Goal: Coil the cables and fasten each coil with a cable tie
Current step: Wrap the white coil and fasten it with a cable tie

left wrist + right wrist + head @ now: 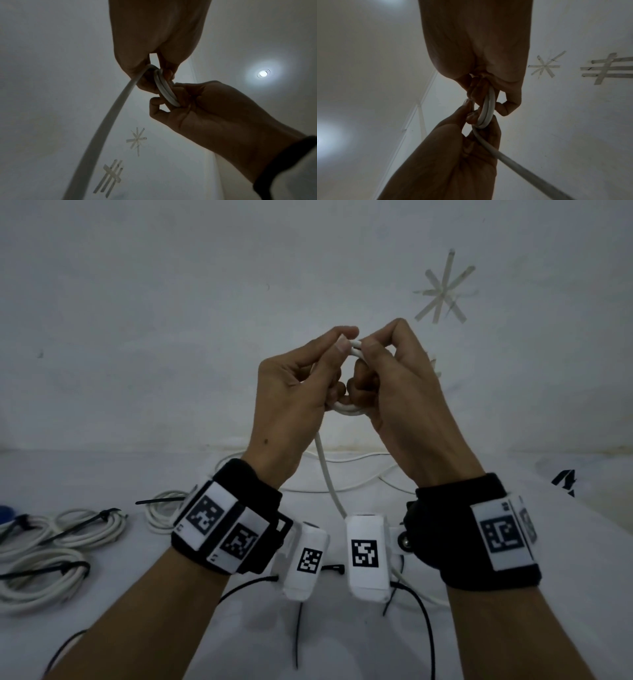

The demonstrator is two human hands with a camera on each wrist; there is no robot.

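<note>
Both hands are raised above the white table [342, 655], holding a small coil of white cable [346, 406] between them. My left hand [301, 378] pinches the coil's top with thumb and forefinger, its other fingers curled round the loops. My right hand [387, 374] grips the same coil from the right. In the left wrist view the white cable coil [165, 88] shows two turns side by side. The cable's free length [328, 474] hangs down to the table, seen as the cable's tail [518, 161] in the right wrist view. Loose black cable ties [426, 625] lie below my wrists.
Tied white cable coils [44, 553] with black ties lie at the left of the table; another coil [164, 510] sits behind my left wrist. More loose white cable [359, 474] trails along the back. Tape marks [443, 289] stick on the wall. A blue object [6, 513] shows at the left edge.
</note>
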